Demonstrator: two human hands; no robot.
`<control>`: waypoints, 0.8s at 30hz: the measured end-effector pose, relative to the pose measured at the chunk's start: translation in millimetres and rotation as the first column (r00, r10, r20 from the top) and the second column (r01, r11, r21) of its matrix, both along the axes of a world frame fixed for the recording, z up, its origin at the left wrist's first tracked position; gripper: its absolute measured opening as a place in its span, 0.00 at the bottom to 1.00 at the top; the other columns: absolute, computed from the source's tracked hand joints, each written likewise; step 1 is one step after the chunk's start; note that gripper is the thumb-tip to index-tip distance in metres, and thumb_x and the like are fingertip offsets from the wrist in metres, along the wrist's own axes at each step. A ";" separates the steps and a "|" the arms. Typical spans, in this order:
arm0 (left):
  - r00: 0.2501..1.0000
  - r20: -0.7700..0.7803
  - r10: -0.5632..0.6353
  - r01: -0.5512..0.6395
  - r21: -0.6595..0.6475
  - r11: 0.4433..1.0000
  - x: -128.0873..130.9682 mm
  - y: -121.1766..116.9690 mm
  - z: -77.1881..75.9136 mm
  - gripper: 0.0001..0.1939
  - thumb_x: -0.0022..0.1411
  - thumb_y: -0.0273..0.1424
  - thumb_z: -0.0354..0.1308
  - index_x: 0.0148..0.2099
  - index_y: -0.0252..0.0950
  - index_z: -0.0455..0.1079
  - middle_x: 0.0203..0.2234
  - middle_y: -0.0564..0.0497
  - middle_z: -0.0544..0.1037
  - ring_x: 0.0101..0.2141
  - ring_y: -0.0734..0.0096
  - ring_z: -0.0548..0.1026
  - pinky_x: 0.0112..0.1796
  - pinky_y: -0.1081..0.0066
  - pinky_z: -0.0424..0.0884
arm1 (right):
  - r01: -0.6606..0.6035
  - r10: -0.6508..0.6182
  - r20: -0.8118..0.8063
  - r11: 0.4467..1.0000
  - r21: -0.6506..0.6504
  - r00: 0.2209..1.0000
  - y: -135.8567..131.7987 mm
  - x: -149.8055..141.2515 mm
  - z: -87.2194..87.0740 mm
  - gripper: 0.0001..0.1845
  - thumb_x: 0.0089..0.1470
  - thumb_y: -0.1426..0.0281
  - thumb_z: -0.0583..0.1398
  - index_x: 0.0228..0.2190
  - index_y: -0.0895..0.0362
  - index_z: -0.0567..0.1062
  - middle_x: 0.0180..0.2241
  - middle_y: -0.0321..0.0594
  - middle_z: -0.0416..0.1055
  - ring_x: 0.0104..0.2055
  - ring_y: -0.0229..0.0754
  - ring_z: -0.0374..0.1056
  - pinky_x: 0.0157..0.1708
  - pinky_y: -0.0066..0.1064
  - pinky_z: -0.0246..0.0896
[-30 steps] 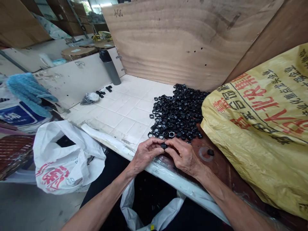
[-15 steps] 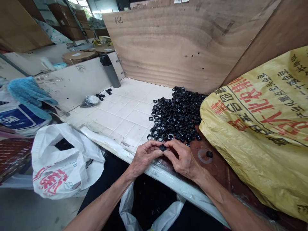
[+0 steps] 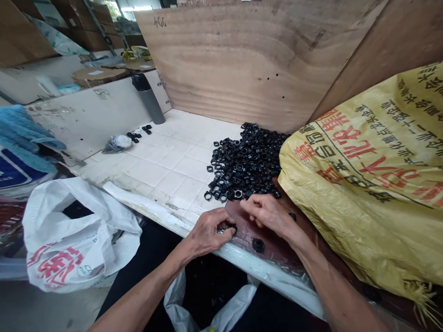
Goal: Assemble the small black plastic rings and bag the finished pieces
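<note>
The left hand (image 3: 207,233) sits at the front edge of the desk (image 3: 166,159), just below the pile of black rings (image 3: 245,161). Its fingers (image 3: 221,225) are curled and pinching one ring (image 3: 230,228), which they partly hide. The right hand (image 3: 270,214) is just right of that grip, its fingers (image 3: 249,206) loosely spread, with their tips near the pile's lower edge; whether they touch anything is hard to tell.

Below the pile, a brown board (image 3: 242,228) runs along the desk's white front lip (image 3: 155,214), and the hands work over this strip. Two loose rings lie on the board: one (image 3: 258,245) near its front edge below the right hand, and one (image 3: 292,216) further right, by the yellow sack (image 3: 360,175). That sack bulges against the pile's right side and hems the strip in. A plywood wall (image 3: 242,60) stands behind the pile. White tile stretches left of the pile to a small plastic bag (image 3: 116,143) and a few more rings (image 3: 138,132), with a steel bottle (image 3: 148,99) standing beyond them. A white sack (image 3: 76,237) sits below the desk's edge, left of the pile.
</note>
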State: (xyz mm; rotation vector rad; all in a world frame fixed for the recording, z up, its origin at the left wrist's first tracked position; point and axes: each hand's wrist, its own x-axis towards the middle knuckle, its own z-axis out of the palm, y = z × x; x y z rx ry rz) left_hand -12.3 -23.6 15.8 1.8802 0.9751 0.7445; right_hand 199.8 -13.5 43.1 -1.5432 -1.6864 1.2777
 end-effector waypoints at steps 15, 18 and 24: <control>0.960 -0.165 0.224 -0.198 0.160 0.967 12.7 18.5 -15.6 0.18 0.60 0.28 0.59 0.53 0.39 0.68 0.28 0.54 0.73 0.28 0.69 0.72 0.33 0.70 0.68 | -0.227 0.019 0.456 0.886 0.406 0.890 2.5 7.7 -10.4 0.14 0.52 0.78 0.61 0.42 0.55 0.74 0.35 0.39 0.72 0.37 0.42 0.68 0.38 0.31 0.59; 0.968 -0.149 0.200 -0.170 0.191 0.967 13.8 18.4 -16.0 0.20 0.60 0.27 0.59 0.55 0.41 0.68 0.29 0.54 0.74 0.28 0.69 0.72 0.33 0.70 0.69 | -0.274 0.063 0.441 0.859 0.433 0.895 -1.9 -3.6 -15.4 0.11 0.54 0.80 0.59 0.38 0.56 0.73 0.37 0.41 0.70 0.40 0.43 0.67 0.40 0.31 0.60; 0.970 -0.163 0.183 -0.148 0.204 0.968 13.7 13.4 -11.3 0.07 0.59 0.26 0.59 0.41 0.39 0.72 0.28 0.54 0.73 0.28 0.72 0.71 0.31 0.72 0.67 | -0.309 0.092 0.441 0.838 0.450 0.893 -2.6 -1.9 -19.6 0.11 0.51 0.81 0.61 0.36 0.56 0.70 0.37 0.39 0.66 0.38 0.42 0.65 0.39 0.31 0.61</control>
